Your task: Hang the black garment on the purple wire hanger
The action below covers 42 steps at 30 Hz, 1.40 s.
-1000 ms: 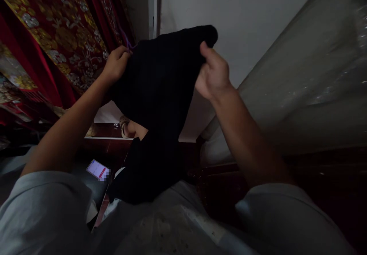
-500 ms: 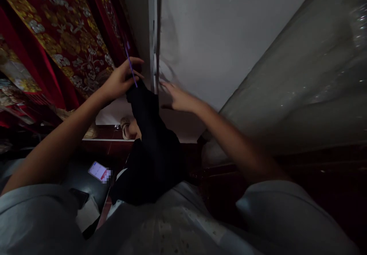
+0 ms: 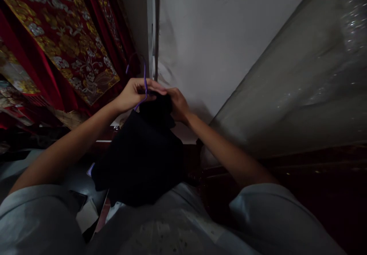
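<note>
Both arms angle inward from the lower corners, elbows low and wide, so that the left forearm (image 3: 71, 148) and the right forearm (image 3: 223, 144) converge ahead of the torso; the left hand (image 3: 137, 93) is turned with its back mostly upward, its wrist nearly in line with the arm; its fingers (image 3: 156, 85) stretch together toward the right, the thumb lying below them in a loose pinch; the right hand (image 3: 179, 105) is rounded and gripping, knuckles raised, its thumb and most fingertips hidden; the two hands meet at the tips, the left fingertips just against the right hand's upper edge.
</note>
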### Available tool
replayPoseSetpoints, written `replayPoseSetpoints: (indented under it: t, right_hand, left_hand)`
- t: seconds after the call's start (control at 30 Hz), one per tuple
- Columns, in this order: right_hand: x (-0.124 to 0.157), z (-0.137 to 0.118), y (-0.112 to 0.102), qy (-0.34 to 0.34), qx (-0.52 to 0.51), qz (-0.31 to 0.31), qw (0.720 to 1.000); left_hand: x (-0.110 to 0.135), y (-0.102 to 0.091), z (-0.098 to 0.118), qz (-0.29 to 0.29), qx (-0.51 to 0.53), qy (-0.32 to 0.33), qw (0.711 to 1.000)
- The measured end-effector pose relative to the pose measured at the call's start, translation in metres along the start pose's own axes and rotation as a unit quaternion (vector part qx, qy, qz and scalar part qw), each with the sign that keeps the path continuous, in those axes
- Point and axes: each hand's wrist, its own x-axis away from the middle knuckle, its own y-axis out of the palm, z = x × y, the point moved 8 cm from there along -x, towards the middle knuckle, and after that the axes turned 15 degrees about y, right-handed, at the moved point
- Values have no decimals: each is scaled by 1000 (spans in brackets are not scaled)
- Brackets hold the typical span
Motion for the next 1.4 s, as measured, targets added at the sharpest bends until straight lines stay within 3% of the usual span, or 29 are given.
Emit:
replayPoseSetpoints:
  t: [0.07,0.2,0.27,0.33,0.4,0.47,0.57,0.63,0.67,0.73,0.87,1.03,1.17,1.27,1.4]
  right_hand:
    - [-1,17,-23,17,35,54,998]
    - [-12,48,-72,97,61,130,985]
    - [-21,51,-93,124,57,153,979]
    - [-30,45,-108,132,51,164,976]
    - [-38,32,-115,129,55,158,977]
    - [-44,15,-113,118,67,137,981]
    - [-46,-7,-105,93,86,108,986]
    - [-42,-14,-100,80,94,101,987]
    - [-39,-15,-97,76,96,97,988]
    - [-31,-12,-94,76,101,96,987]
    - [-18,-9,-98,86,116,110,983]
    - [-16,-19,-120,101,111,115,982]
    - [-19,-24,-129,96,98,107,985]
    - [-22,-21,-125,98,98,106,985]
    - [-22,-13,-114,95,102,86,986]
  left_hand:
    - [2,-30,-15,49,4,-11,999]
    - [20,-113,-40,193,-23,-40,980]
    - [33,-143,-33,253,-88,-33,963]
    - [44,-154,-8,295,-197,5,935]
    - [47,-139,20,277,-310,47,908]
    - [39,-98,30,152,-385,65,908]
    - [37,-19,4,-113,-399,1,910]
    - [45,17,-22,-207,-381,-76,898]
    - [48,30,-32,-224,-370,-102,895]
    - [51,48,-46,-215,-355,-132,900]
    - [51,63,-59,-148,-368,-169,902]
    - [52,86,-62,-188,-399,-135,887]
    - [58,98,-57,-182,-387,-119,896]
    - [65,102,-46,-155,-372,-97,910]
    - [81,90,-38,-86,-345,-105,929]
